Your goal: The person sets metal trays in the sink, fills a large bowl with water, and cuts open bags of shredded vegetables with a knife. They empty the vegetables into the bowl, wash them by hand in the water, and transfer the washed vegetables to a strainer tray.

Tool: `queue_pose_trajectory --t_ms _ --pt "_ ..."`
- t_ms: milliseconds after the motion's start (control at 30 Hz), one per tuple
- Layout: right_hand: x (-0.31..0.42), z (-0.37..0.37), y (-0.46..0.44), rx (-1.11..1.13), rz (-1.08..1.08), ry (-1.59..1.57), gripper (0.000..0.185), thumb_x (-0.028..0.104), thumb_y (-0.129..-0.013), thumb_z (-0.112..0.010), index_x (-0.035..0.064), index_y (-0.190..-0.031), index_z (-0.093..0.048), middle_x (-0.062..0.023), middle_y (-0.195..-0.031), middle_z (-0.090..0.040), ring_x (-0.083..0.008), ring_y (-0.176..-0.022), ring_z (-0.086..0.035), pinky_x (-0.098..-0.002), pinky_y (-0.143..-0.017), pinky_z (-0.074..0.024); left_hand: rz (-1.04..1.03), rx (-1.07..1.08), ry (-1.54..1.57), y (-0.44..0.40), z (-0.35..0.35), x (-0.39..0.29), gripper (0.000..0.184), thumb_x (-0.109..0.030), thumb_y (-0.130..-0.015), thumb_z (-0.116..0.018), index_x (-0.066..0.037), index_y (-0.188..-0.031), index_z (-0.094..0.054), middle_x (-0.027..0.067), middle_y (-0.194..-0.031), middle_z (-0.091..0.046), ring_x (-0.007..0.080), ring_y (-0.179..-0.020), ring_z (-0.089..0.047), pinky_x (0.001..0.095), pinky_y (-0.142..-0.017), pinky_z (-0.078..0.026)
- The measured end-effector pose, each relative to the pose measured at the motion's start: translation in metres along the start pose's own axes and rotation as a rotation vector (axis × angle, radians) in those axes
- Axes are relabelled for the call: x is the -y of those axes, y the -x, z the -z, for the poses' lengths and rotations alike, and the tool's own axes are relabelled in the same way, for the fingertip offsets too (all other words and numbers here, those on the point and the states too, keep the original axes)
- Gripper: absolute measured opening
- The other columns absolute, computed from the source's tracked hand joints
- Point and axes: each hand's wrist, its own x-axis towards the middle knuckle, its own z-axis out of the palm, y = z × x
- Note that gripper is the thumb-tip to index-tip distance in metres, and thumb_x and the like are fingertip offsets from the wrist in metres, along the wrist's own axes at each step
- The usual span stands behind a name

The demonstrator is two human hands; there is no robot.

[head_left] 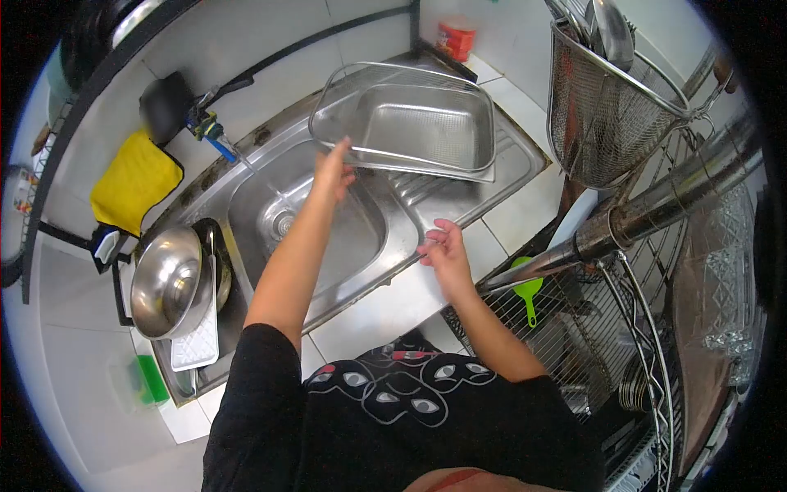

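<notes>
Two hands in view: with the left hand (332, 174), gripped the near-left part of a rectangular steel basket (430, 123), thumb at the rim and fingers below; with the right hand (445, 250), held nothing visible, fingers parted and loosely curled beside the front edge of the sink (352, 238). Could not tell whether touching that edge. Located the basket over the drainboard (520, 160), beyond the right hand; could not tell whether one vessel or two nested. Judged thin-walled, fairly light, stiff and hardly fragile, though probably slippery if wet; judged best held by the rim at opposite ends. Saw at left a tap (209, 127), a yellow cloth (135, 184) and a steel bowl (168, 283) near a white tray (197, 348); at right, a mesh holder (607, 115) full of utensils above a thick pipe (631, 225). Judged the back wall (369, 20) and the mesh holder likeliest to obstruct, with the tap hampering movement leftward.
</notes>
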Motion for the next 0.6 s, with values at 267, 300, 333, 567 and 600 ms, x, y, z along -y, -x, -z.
queue_pose_trajectory --t_ms 267,300,333,567,600 --pt "-0.007 -0.001 0.002 0.111 0.029 0.082 0.039 0.004 -0.083 -0.047 0.0074 -0.12 -0.036 -0.0095 -0.106 -0.046 -0.0151 -0.082 -0.055 -0.0265 -0.069 -0.0455 -0.176 -0.109 0.009 0.04 -0.069 0.03 0.11 -0.029 -0.067 -0.073 0.009 -0.134 0.007 0.0274 -0.141 -0.01 0.0338 -0.13 -0.019 0.0346 -0.105 -0.018" --pt "-0.005 -0.002 0.002 0.121 0.034 0.07 0.038 0.005 -0.083 -0.048 0.007 -0.12 -0.037 -0.0096 -0.106 -0.046 -0.0149 -0.082 -0.055 -0.0265 -0.069 -0.0455 -0.183 -0.088 0.004 0.04 -0.076 0.036 0.109 -0.028 -0.067 -0.073 0.01 -0.133 0.006 0.0278 -0.14 -0.012 0.0339 -0.13 -0.019 0.0338 -0.105 -0.019" --pt "-0.003 -0.003 0.003 0.13 0.038 0.059 0.038 0.005 -0.084 -0.048 0.0066 -0.12 -0.037 -0.0097 -0.107 -0.046 -0.0147 -0.082 -0.055 -0.0264 -0.069 -0.0455 -0.188 -0.067 0.0 0.04 -0.08 0.041 0.109 -0.026 -0.067 -0.072 0.011 -0.133 0.005 0.0282 -0.139 -0.013 0.034 -0.129 -0.02 0.033 -0.105 -0.019" --pt "0.0 -0.003 0.005 0.173 0.036 0.062 0.034 0.006 -0.084 -0.049 0.0036 -0.117 -0.04 -0.0099 -0.106 -0.048 -0.014 -0.081 -0.056 -0.0261 -0.069 -0.0458 -0.256 0.016 -0.043 0.001 -0.064 0.042 0.094 -0.006 -0.066 -0.06 0.007 -0.135 0.003 0.0291 -0.135 -0.025 0.0344 -0.119 -0.038 0.0346 -0.095 -0.034" --pt "-0.001 -0.002 0.004 0.169 0.035 0.079 0.034 0.006 -0.084 -0.049 0.0033 -0.117 -0.04 -0.0098 -0.106 -0.048 -0.0139 -0.08 -0.056 -0.026 -0.069 -0.0458 -0.242 -0.003 -0.028 -0.005 -0.06 0.043 0.093 -0.006 -0.067 -0.059 0.008 -0.135 0.003 0.0292 -0.134 -0.025 0.0346 -0.118 -0.039 0.0343 -0.095 -0.035"
